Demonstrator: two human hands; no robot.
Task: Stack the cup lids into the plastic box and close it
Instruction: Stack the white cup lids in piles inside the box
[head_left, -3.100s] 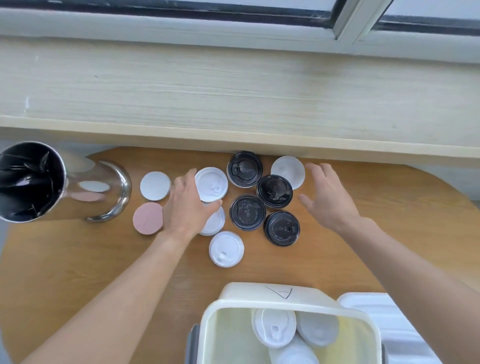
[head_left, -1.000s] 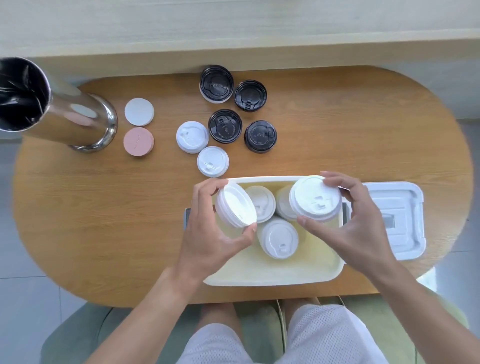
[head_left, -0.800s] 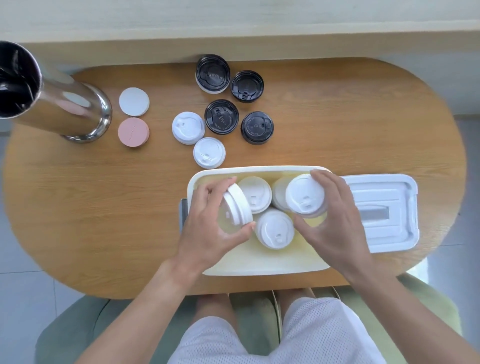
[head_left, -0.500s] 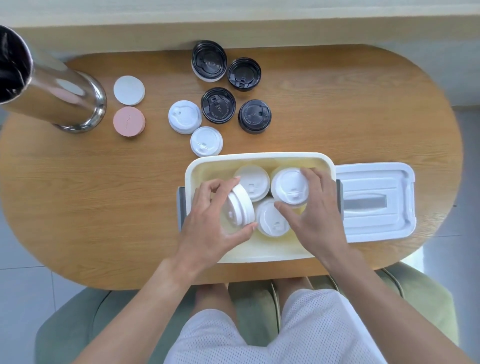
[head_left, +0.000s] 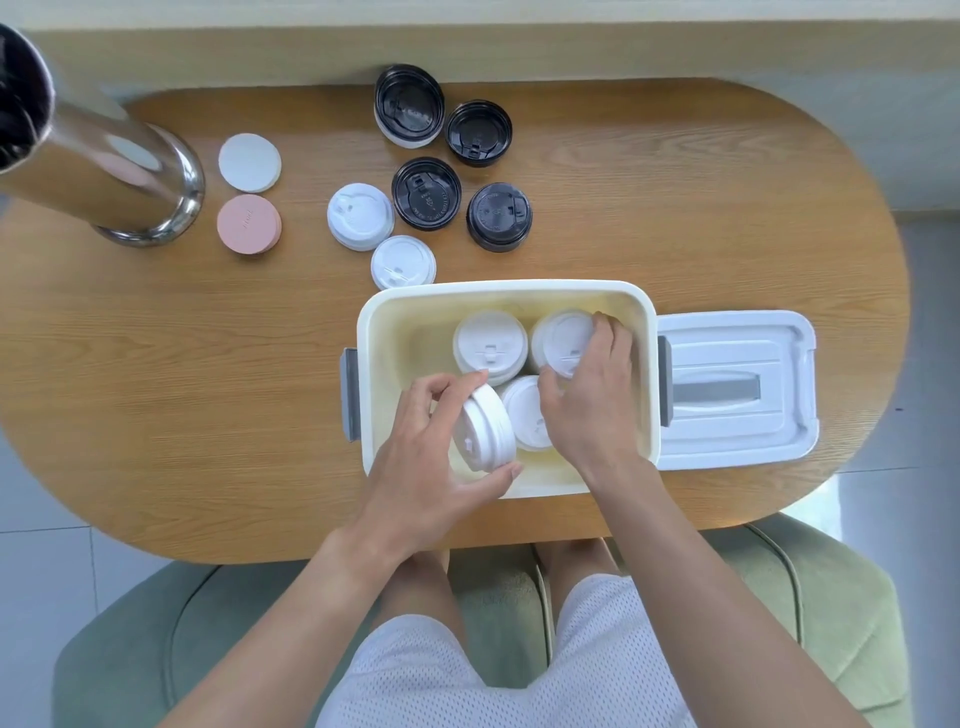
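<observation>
Lid in your left hand (head_left: 421, 457): tilted lid stack (head_left: 485, 434) pinched on edge, bare box floor (head_left: 415, 353) just left.
Right hand (head_left: 587, 395): fingers curled on far-right stack (head_left: 561, 338).

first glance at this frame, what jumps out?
Both hands are down in the cream plastic box at the table's near edge: the left hand holds a tilted stack of white lids, the right hand rests its fingers on a lid stack at the box's far right. Behind the box, four black lids and two white ones lie loose on the table, and the box's cover lies off to its right.
</observation>
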